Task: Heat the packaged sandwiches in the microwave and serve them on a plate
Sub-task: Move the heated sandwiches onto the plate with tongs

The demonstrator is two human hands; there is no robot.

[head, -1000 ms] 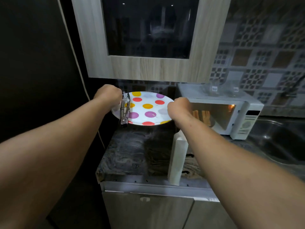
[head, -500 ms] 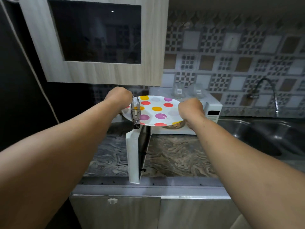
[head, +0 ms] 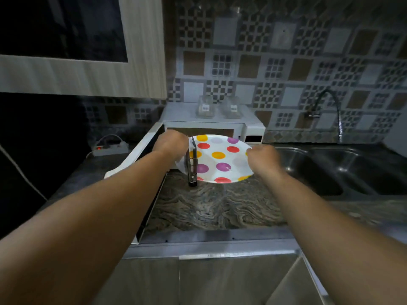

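Observation:
I hold a white plate (head: 220, 159) with coloured dots over the counter, just in front of the white microwave (head: 211, 119). My left hand (head: 170, 143) grips the plate's left rim together with metal tongs (head: 192, 164), which hang down across the plate. My right hand (head: 262, 155) grips the right rim. The microwave door (head: 132, 161) stands wide open to the left. Two packaged sandwiches (head: 217, 107) in clear wrappers rest on top of the microwave. The plate carries no food and hides most of the oven's inside.
A marbled counter (head: 215, 208) lies below the plate. A steel double sink (head: 339, 168) with a curved tap (head: 330, 111) is at the right. A power strip (head: 110, 148) with a red light sits at the back left. A wall cabinet (head: 83, 53) hangs overhead on the left.
My view has swung right and down, so the microwave is now centred. The plate, held in both hands with the tongs, has come lower, in front of the open oven.

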